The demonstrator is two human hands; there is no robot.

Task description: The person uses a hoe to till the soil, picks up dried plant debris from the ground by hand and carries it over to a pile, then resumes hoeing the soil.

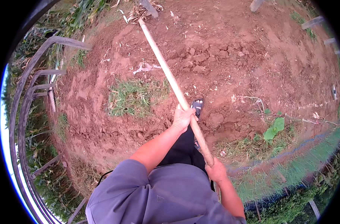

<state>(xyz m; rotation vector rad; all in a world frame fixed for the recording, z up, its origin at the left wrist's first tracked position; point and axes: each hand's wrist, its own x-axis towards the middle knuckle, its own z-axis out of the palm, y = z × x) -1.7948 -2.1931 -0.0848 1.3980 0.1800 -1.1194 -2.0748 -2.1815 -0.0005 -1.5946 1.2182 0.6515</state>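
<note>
A long pale wooden handle point(163, 61) slants across the view from my waist to the upper left. My left hand point(182, 118) is closed around its middle part. Lower down, close to my body, my right hand point(216, 170) grips the near end of the pole. At the far end, the handle reaches a clump of dry stalks and leaves point(134, 14). What tool head it carries, if any, I cannot make out. One sandalled foot point(197, 105) shows just beyond my left hand, partly behind the pole.
Reddish soil point(233, 86) with clods spreads ahead. A grass patch point(132, 97) lies left of the pole, and a pale scrap point(145, 68) beyond it. Curved grey frame bars point(26, 89) line the left. At right grow a broad-leaved plant point(274, 128) and green netting point(289, 175).
</note>
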